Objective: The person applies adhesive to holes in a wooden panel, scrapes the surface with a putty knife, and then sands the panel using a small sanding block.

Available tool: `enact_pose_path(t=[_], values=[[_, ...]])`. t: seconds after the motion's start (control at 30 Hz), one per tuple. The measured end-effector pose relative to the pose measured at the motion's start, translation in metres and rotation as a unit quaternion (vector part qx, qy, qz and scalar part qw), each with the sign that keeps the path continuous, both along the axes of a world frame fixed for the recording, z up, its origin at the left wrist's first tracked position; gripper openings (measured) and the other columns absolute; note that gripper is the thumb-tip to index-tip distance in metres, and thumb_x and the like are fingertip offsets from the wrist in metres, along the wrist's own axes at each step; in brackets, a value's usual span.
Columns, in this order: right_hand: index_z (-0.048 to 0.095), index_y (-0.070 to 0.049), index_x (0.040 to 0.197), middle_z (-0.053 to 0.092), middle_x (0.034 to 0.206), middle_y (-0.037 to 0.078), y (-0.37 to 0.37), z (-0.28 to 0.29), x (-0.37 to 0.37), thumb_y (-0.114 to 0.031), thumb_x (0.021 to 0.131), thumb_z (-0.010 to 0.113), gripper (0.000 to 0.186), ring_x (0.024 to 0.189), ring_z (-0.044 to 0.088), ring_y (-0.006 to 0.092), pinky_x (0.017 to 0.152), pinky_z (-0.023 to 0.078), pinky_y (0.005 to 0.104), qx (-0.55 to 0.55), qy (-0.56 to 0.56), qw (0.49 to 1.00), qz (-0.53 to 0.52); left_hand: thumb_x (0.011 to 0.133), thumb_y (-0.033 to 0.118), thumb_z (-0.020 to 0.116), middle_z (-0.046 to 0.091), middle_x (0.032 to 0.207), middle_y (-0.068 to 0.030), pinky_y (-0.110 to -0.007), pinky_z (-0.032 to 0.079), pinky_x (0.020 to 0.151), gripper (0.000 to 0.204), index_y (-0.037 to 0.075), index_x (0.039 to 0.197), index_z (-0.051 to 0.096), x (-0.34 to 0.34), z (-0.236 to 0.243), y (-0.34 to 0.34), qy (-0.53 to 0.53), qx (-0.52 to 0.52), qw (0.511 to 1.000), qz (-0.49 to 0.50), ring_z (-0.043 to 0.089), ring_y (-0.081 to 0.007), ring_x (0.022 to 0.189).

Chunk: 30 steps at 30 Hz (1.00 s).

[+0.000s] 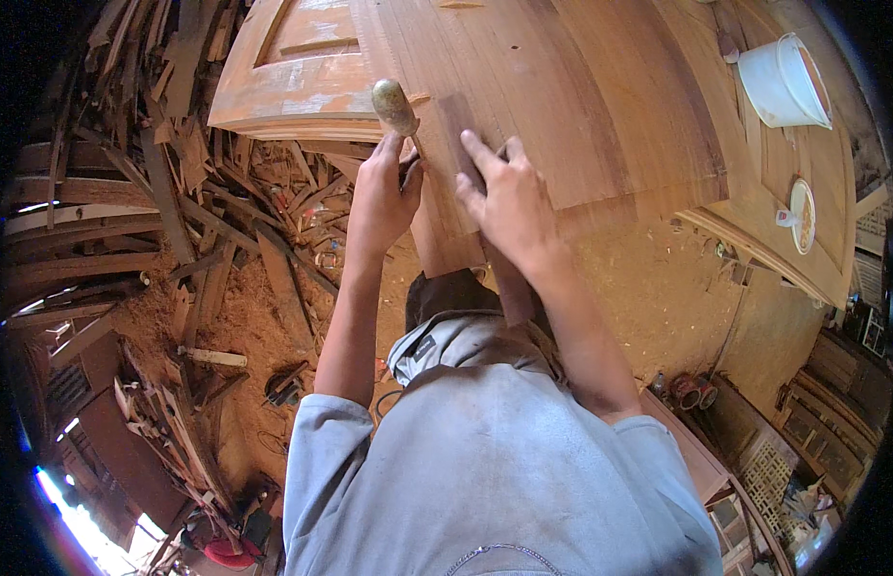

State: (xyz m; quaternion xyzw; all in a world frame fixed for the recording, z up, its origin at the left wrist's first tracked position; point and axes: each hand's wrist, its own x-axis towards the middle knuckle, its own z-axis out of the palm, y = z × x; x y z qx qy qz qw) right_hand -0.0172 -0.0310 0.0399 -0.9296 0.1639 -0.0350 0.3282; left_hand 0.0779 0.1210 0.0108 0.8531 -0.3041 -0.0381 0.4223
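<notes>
My left hand [379,197] is closed around a tool with a rounded, worn brassy-coloured handle [394,106], held upright at the left part of a brown wooden board [562,106]; its lower end is hidden. My right hand [509,197] grips a long dark strip [509,288], apparently wood, with the index finger stretched along it and the thumb on its near side. The strip runs from the board down toward my lap. A carved panelled piece [307,77] with pale patches lies at the upper left of the board.
A piled heap of wood offcuts [139,173] fills the left, over shavings on the ground [245,317]. At the right, a white bucket [773,86] and an oval lid [802,221] with a small cup rest on panelled doors [759,235]. More timber [826,422] leans at the lower right.
</notes>
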Motion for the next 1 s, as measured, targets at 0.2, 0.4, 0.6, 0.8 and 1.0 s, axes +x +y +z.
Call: enact_pose_path(t=[0.2,0.4,0.6,0.8,1.0], values=[[0.056,-0.007,0.135,0.054,0.105,0.024,0.027,-0.019,-0.007,-0.012,0.085,0.066,0.051,0.090,0.064,0.0411,0.081,0.054,0.0468,-0.054,0.005,0.999,0.010,0.088,-0.003,0.064,0.067,0.105,-0.0236,-0.036,0.054,0.074,0.042,0.000,0.128,0.054,-0.002,0.007,-0.003,0.023,0.008,1.000,0.008,0.071,-0.0251,0.087],[0.054,-0.004,0.135,0.054,0.108,0.023,0.034,-0.014,0.001,-0.003,0.082,0.063,0.054,0.096,0.063,0.0405,0.085,0.053,0.0463,-0.032,0.007,0.999,0.037,0.084,-0.005,0.058,0.060,0.116,-0.0304,-0.050,0.048,0.088,0.047,-0.001,0.130,0.050,-0.002,0.014,-0.002,0.063,-0.011,0.998,0.001,0.056,-0.0495,0.109],[0.053,0.002,0.133,0.055,0.112,0.023,0.036,-0.011,0.002,-0.004,0.085,0.059,0.049,0.101,0.062,0.0385,0.084,0.056,0.0426,-0.049,0.015,0.997,0.052,0.086,-0.006,0.062,0.068,0.106,-0.0228,-0.039,0.055,0.080,0.044,0.000,0.129,0.055,-0.002,0.009,-0.003,0.036,0.010,0.999,0.015,0.070,-0.0298,0.096],[0.052,-0.002,0.136,0.054,0.111,0.026,0.040,-0.013,-0.011,0.000,0.082,0.060,0.055,0.095,0.064,0.0432,0.083,0.054,0.0474,-0.059,0.021,0.997,0.050,0.084,-0.004,0.058,0.059,0.117,-0.0313,-0.050,0.048,0.089,0.046,-0.003,0.129,0.050,-0.002,0.011,-0.002,0.079,-0.017,0.997,0.005,0.055,-0.0498,0.110],[0.053,0.001,0.133,0.055,0.110,0.023,0.033,-0.013,0.023,-0.004,0.087,0.056,0.047,0.099,0.063,0.0379,0.081,0.056,0.0436,-0.069,0.004,0.997,0.045,0.084,-0.003,0.059,0.059,0.117,-0.0313,-0.050,0.048,0.089,0.046,-0.003,0.129,0.051,0.000,0.012,-0.001,0.063,-0.010,0.998,-0.004,0.056,-0.0498,0.109]])
